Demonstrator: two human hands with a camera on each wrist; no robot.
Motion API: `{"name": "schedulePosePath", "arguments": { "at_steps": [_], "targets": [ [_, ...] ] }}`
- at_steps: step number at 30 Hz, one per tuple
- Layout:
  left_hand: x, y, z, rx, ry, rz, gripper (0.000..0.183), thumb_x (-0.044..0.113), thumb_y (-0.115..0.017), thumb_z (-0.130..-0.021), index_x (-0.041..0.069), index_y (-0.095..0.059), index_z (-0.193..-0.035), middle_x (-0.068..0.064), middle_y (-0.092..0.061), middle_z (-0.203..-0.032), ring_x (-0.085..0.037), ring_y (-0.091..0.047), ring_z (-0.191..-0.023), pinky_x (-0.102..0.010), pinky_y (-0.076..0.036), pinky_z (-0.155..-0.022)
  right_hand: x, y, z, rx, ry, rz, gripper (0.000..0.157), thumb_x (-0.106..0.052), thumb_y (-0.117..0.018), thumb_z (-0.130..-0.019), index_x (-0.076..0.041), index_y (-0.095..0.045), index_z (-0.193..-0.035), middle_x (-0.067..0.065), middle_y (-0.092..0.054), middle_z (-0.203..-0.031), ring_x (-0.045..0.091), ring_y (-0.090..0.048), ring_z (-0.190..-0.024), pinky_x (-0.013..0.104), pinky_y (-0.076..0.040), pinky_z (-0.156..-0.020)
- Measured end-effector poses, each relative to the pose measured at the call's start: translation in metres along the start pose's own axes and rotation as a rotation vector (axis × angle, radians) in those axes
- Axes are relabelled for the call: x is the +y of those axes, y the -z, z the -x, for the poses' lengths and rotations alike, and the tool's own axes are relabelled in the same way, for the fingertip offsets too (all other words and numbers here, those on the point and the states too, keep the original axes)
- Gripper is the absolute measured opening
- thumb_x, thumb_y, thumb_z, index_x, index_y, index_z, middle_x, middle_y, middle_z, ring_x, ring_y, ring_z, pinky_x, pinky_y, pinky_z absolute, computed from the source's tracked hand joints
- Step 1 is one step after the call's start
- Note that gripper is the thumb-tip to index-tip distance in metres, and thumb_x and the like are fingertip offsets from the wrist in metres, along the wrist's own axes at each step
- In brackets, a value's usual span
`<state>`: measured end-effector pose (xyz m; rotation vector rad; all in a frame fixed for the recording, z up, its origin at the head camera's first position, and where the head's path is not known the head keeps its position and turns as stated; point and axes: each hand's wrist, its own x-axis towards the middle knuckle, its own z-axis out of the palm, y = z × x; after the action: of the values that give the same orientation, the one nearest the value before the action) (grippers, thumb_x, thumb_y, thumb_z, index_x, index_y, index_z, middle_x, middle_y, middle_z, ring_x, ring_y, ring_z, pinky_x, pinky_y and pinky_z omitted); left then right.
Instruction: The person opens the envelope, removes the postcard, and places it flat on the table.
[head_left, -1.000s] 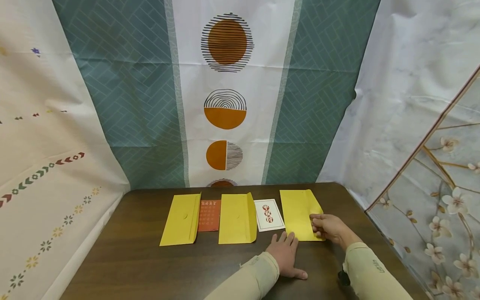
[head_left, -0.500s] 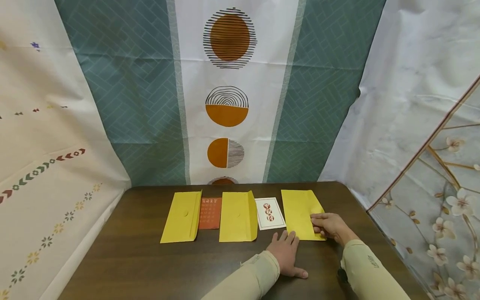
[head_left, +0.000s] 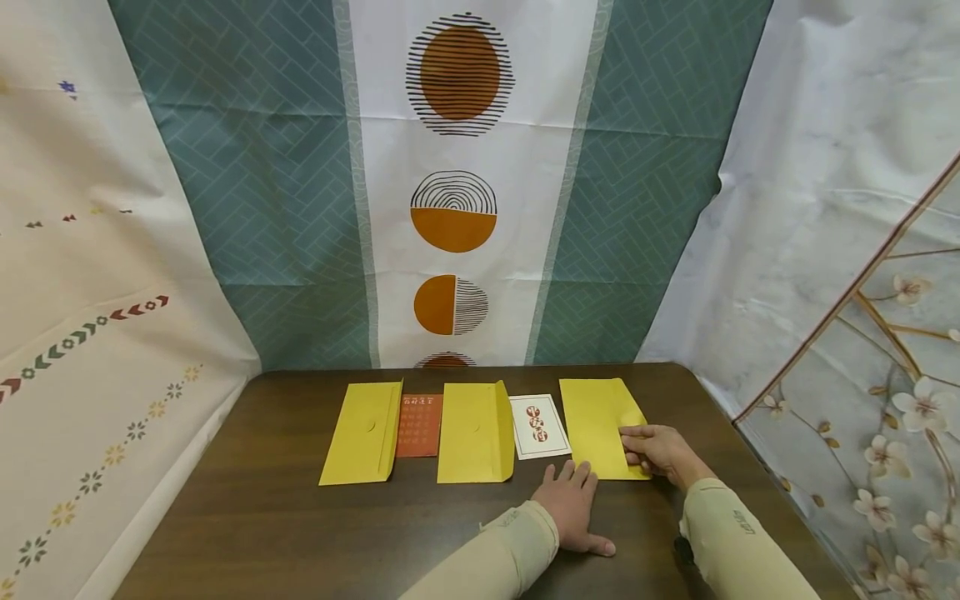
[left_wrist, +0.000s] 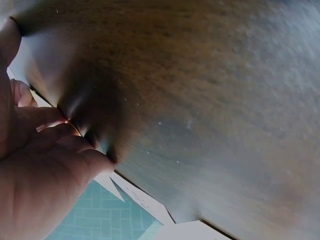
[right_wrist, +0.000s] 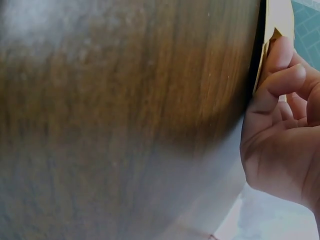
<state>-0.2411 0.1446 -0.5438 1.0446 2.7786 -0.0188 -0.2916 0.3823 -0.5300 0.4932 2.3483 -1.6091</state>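
On the right of the row, a yellow envelope lies on the dark wooden table with its face up. My right hand pinches its right side near the lower corner, thumb on top and the other fingers curled. In the right wrist view the yellow paper shows at the fingertips of the right hand. My left hand rests flat on the table, fingers spread, fingertips close to the envelope's lower left corner. The left wrist view shows the left hand's fingertips down on the tabletop.
Left of that envelope lie a white card with red print, a yellow envelope with its flap to the right, a red card, and another yellow envelope. The wooden table is bordered by hanging patterned cloths.
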Motion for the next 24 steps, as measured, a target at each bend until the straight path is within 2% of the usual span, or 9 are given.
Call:
{"name": "schedulePosePath", "arguments": {
  "at_steps": [2,6,10,18,21,24],
  "targets": [
    [0.000,-0.001,0.000,0.004,0.001,-0.007,0.104,0.091,-0.059,-0.084,0.029,-0.040,-0.165,0.010,-0.035,-0.173,-0.014,-0.035,-0.161,-0.046,-0.037,-0.127,-0.001,-0.002,0.000,0.016,0.009,0.012,0.044,-0.019,-0.068,-0.106,0.003,-0.063,-0.144,-0.002,-0.072,-0.073,0.006,-0.062,-0.064,0.021,-0.049,-0.058],
    [-0.001,0.006,0.007,0.006,-0.007,0.018,0.103,0.088,-0.061,-0.085,0.026,-0.041,-0.164,0.009,-0.036,-0.172,-0.016,-0.035,-0.160,-0.046,-0.037,-0.128,-0.004,-0.005,-0.001,0.032,0.027,0.034,0.043,-0.020,-0.069,-0.106,0.003,-0.065,-0.142,-0.001,-0.069,-0.074,0.009,-0.059,-0.064,0.024,-0.046,-0.058],
    [-0.001,0.013,0.013,-0.001,-0.008,0.041,0.103,0.086,-0.063,-0.086,0.024,-0.040,-0.164,0.008,-0.035,-0.173,-0.017,-0.034,-0.161,-0.046,-0.036,-0.128,-0.004,-0.005,-0.002,0.030,0.034,0.055,0.038,-0.026,-0.070,-0.106,0.000,-0.070,-0.134,-0.001,-0.064,-0.073,0.010,-0.057,-0.065,0.024,-0.046,-0.058],
    [0.000,0.012,0.014,0.005,-0.002,0.039,0.103,0.087,-0.062,-0.086,0.024,-0.040,-0.165,0.008,-0.034,-0.174,-0.017,-0.034,-0.162,-0.045,-0.036,-0.128,0.004,-0.003,-0.003,-0.080,0.076,0.081,0.036,-0.033,-0.063,-0.110,-0.001,-0.071,-0.124,-0.003,-0.054,-0.066,0.010,-0.049,-0.060,0.024,-0.042,-0.056],
    [0.000,0.012,0.014,0.004,-0.004,0.049,0.103,0.087,-0.062,-0.086,0.024,-0.039,-0.165,0.008,-0.033,-0.174,-0.017,-0.032,-0.163,-0.045,-0.035,-0.129,0.006,-0.002,-0.005,-0.070,0.092,0.088,0.034,-0.031,-0.062,-0.110,0.000,-0.071,-0.120,-0.003,-0.051,-0.065,0.011,-0.046,-0.059,0.024,-0.040,-0.056],
    [0.000,0.013,0.015,-0.004,-0.004,0.070,0.104,0.086,-0.062,-0.087,0.023,-0.038,-0.166,0.007,-0.032,-0.175,-0.017,-0.030,-0.164,-0.045,-0.033,-0.130,0.006,-0.004,-0.006,-0.018,0.091,0.103,0.033,-0.029,-0.064,-0.109,0.001,-0.073,-0.120,-0.003,-0.051,-0.065,0.011,-0.047,-0.061,0.025,-0.042,-0.058]
  ]
}}
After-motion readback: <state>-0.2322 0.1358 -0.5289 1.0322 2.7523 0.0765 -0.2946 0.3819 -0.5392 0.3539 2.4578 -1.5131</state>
